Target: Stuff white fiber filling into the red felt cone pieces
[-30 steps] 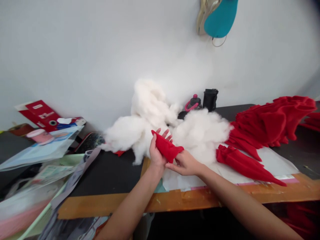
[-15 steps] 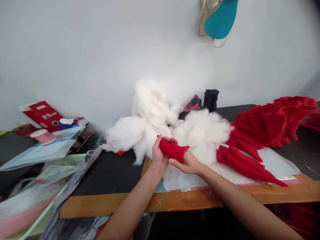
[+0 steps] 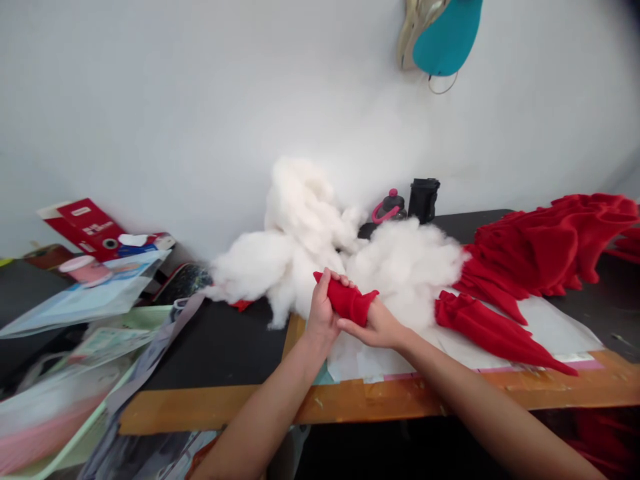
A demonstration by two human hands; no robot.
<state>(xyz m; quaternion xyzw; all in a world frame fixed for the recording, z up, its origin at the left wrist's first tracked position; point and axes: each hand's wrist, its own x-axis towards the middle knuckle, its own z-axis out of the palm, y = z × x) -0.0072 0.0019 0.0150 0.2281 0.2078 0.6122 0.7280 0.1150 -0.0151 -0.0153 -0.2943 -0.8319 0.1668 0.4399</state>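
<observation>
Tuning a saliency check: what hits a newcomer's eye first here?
The heap of white fluff at the centre of the table. In front of it, the left hand grips a red cloth piece, with the right hand partly inside its open end. On the right, a red cloth pile.

Dark surface (image 3: 215,357), lower half of frame, brown strip (image 3: 360,405) along front edge. On it: white fluff (image 3: 305,213) centre, 1 red cloth pile (image 3: 530,243) right.
</observation>
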